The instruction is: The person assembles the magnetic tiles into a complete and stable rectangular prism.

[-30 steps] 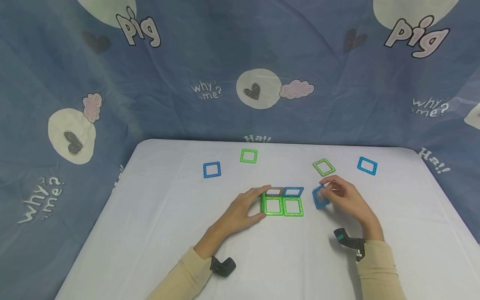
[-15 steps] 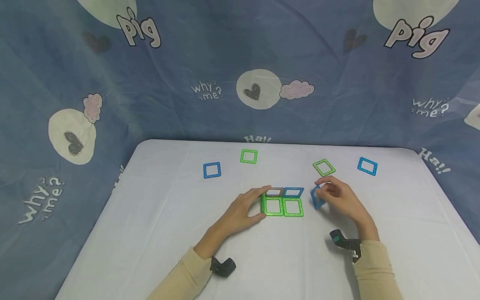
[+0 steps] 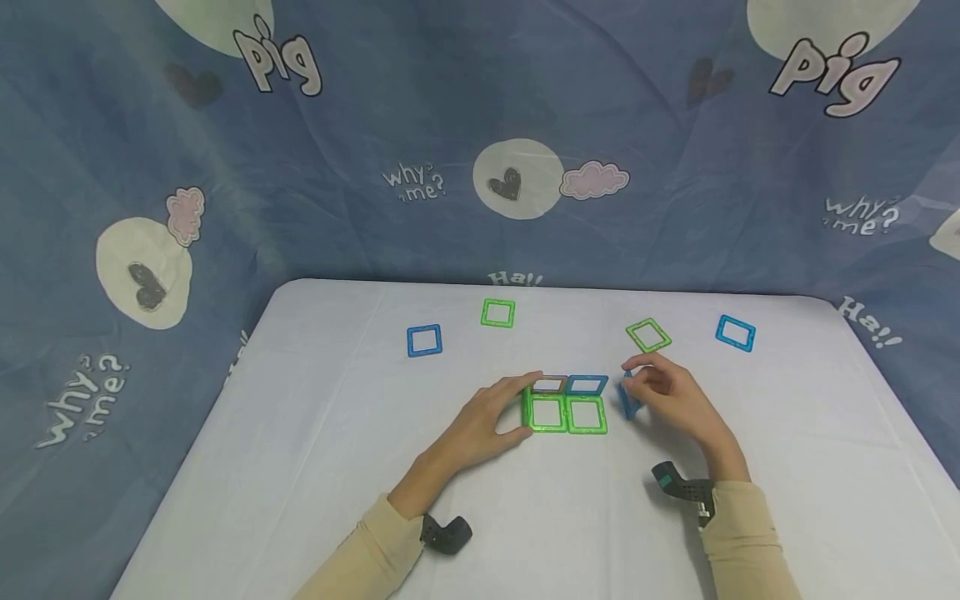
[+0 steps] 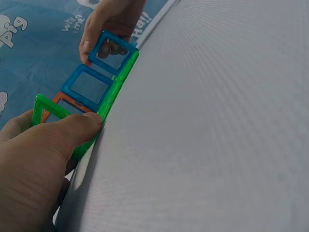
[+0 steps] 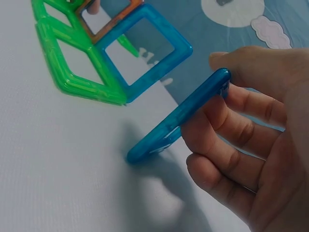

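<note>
In the head view my left hand (image 3: 476, 429) holds the left end of a small magnetic-tile build, its thumb at the near corner and index finger at the far corner of an upright green tile (image 3: 526, 410). Two green tiles (image 3: 566, 414) lie flat side by side. Behind them stand an orange tile (image 5: 117, 21) and a blue one (image 5: 159, 75). To the right, my right hand (image 3: 678, 404) pinches another blue magnetic tile (image 5: 176, 116) between thumb and fingers. That tile is tilted, with a gap to the build in the right wrist view.
Loose tiles lie farther back on the white table (image 3: 337, 500): a blue one (image 3: 410, 342) and a green one (image 3: 497, 324) to the left, a green one (image 3: 637, 340) and a blue one (image 3: 733, 342) to the right. A printed blue cloth (image 3: 420, 242) hangs behind the table.
My right hand has moved slightly left, bringing the blue tile closer to the build and turning it more edge-on. My left hand and the build have stayed still.
</note>
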The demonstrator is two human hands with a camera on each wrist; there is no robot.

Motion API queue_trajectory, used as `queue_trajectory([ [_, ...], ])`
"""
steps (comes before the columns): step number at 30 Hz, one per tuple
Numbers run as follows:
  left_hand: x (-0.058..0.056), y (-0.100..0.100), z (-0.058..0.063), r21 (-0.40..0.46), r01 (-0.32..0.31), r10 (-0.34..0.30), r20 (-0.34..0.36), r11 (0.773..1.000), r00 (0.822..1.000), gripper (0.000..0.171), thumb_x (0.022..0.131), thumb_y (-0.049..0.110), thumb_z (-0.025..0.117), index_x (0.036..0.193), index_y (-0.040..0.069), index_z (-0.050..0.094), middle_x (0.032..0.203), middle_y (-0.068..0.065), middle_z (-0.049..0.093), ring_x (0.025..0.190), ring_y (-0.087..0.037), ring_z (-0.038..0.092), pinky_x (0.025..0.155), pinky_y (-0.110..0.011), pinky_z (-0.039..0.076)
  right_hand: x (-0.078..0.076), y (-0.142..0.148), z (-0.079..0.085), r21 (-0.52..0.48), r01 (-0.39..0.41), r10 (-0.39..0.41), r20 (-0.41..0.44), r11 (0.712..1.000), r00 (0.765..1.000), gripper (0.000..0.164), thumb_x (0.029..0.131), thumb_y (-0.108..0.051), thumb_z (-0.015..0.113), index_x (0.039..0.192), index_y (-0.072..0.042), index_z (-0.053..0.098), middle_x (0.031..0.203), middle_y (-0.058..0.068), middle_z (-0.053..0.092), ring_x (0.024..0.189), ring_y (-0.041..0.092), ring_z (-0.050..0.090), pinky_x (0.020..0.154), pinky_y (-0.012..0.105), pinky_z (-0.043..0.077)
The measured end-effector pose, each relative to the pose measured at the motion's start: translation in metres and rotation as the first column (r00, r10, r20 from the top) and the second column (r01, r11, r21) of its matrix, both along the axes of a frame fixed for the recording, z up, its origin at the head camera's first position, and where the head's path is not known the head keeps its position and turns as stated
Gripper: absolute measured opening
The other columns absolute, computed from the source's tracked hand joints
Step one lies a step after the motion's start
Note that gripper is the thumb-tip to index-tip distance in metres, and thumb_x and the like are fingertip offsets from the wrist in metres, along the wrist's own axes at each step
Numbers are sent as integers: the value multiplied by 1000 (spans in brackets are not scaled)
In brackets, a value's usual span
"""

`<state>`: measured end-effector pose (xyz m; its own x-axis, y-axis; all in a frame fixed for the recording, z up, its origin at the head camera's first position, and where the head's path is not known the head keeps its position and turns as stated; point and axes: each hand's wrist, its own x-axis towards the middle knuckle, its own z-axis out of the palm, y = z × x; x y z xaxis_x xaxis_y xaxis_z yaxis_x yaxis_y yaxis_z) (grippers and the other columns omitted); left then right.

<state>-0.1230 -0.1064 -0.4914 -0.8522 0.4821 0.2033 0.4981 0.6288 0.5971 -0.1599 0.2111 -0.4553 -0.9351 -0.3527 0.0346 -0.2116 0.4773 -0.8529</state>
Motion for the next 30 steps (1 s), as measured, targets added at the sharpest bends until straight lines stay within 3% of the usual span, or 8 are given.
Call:
queue_trajectory([
  [8,0,1,1,-4,4,-4,-1,1000,1000,80,85,31,69,149,38,21,146,8,42,134,-14,41,106,-40,39,1,-5,2,-16,3,-3,6,1000,1000,33,92,-23,62,118,-5,55,84,10,64,76,13,63,78,17,45],
  [19,0,2,2,6,-10,10,28,1000,1000,81,84,30,70,147,43,20,145,10,42,135,-11,40,108,-39,37,1,-9,1,-7,2,-2,3,1000,1000,32,92,-24,61,118,-6,55,84,11,64,77,14,64,77,18,46],
  [23,0,2,3,1,-8,8,32,1000,999,81,85,31,70,148,42,20,146,10,42,135,-12,40,108,-39,37,4,-13,9,-1,1,-1,12,1000,1000,33,92,-22,61,119,-4,55,84,12,63,78,16,64,77,18,46],
  [30,-1,2,1,-11,-12,12,37,1000,999,80,85,32,69,148,42,19,146,10,41,135,-12,40,107,-38,38,-1,-12,0,-9,-6,6,0,1000,1000,33,92,-24,61,118,-5,55,83,9,62,75,11,62,74,19,48],
])
